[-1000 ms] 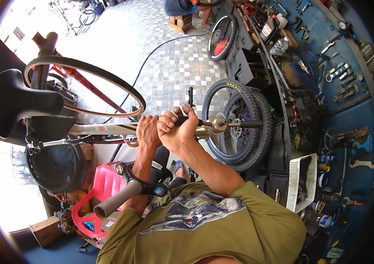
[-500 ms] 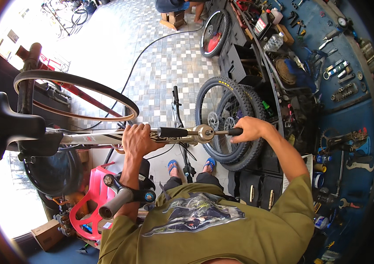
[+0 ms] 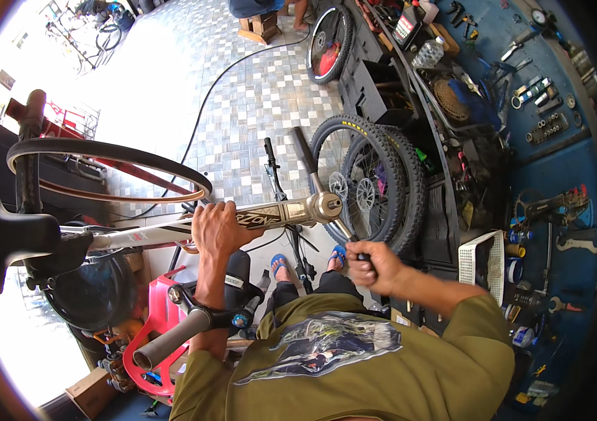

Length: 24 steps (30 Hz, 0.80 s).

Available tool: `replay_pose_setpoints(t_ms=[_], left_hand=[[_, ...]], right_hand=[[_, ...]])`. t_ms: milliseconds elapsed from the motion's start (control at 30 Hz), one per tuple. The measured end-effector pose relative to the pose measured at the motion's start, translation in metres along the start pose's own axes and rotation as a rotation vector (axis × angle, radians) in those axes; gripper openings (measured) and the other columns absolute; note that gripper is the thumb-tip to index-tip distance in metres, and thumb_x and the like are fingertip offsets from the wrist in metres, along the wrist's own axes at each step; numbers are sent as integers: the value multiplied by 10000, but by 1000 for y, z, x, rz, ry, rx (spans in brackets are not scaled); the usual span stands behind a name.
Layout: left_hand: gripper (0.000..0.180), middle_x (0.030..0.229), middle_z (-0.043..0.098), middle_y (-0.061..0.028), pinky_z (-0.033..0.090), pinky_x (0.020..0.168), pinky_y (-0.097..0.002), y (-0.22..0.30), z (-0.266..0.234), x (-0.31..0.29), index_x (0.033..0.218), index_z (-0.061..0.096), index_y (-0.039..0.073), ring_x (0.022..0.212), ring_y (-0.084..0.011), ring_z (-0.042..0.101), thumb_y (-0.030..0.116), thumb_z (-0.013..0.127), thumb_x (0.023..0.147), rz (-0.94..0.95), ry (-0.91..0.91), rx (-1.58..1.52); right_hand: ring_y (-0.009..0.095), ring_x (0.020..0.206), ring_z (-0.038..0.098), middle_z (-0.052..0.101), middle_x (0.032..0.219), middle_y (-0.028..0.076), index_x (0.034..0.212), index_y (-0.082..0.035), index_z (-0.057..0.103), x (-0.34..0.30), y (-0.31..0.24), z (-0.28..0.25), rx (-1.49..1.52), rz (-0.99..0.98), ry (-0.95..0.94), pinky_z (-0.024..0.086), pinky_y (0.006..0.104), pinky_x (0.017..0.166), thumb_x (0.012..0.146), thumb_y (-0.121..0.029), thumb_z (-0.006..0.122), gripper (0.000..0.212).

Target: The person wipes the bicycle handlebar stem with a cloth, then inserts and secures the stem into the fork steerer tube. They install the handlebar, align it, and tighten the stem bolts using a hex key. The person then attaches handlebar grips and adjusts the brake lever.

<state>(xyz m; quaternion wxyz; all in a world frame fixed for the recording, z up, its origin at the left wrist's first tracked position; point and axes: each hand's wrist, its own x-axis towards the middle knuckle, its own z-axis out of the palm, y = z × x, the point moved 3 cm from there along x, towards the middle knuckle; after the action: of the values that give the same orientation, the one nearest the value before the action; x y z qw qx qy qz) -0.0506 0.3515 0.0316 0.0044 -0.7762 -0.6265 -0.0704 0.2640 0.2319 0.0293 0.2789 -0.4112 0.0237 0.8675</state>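
My left hand (image 3: 216,230) is closed round the white bicycle frame tube (image 3: 270,215), palm down, fingers over its far side. At the tube's right end is a round metal shell, and a two-handled turning tool (image 3: 321,184) sits on it. Its silver bar crosses the round metal centre (image 3: 329,205) and carries a black grip at each end. The far grip (image 3: 303,149) points away from me, untouched. My right hand (image 3: 376,268) is wrapped round the near grip, which its fingers largely hide. The tool's threads or cutter, if any, are out of sight.
A black saddle (image 3: 4,235) and a thin tyre (image 3: 109,151) are on the left. Ahead right stand knobbly-tyred wheels (image 3: 361,182), beside a blue bench (image 3: 523,182) with tools. A pink chair (image 3: 151,337) stands near left. Farther off, a person sits on a wooden stool (image 3: 260,28).
The two-handled tool has turned clockwise: my right hand has pulled its grip toward me, and the opposite grip has swung away. My left hand keeps its hold. The view has shifted slightly.
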Motion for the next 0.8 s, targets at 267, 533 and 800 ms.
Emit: replay_pose_setpoints(t_ms=[267,533,800], left_hand=[[330,838,726,-62,497,864,-376,-16,9,-8,825,675,123,878,-246,711,441,758,809,73,60,79],[463,905,746,-95,506,881,-406,-8,18,-8,878,696,102,908,-275,726,559,758,838,98,4,85],[741,857,736,-98,497,953,-404,-1,3,-12,825,727,46,907,-281,725,709,912,550,69,64,0]], right_hand=[[143,486,352,366,597,-29,668,-167,415,99,59,175,615,-275,-390,283,322,470,930,-404,682,443],[145,511,469,519,627,7,791,-106,610,76,31,161,91,-98,-513,396,314,503,1017,-385,616,359],[332,767,684,720,816,114,878,-78,751,-38,-151,45,-2149,-1294,273,551,458,746,843,-449,804,377]])
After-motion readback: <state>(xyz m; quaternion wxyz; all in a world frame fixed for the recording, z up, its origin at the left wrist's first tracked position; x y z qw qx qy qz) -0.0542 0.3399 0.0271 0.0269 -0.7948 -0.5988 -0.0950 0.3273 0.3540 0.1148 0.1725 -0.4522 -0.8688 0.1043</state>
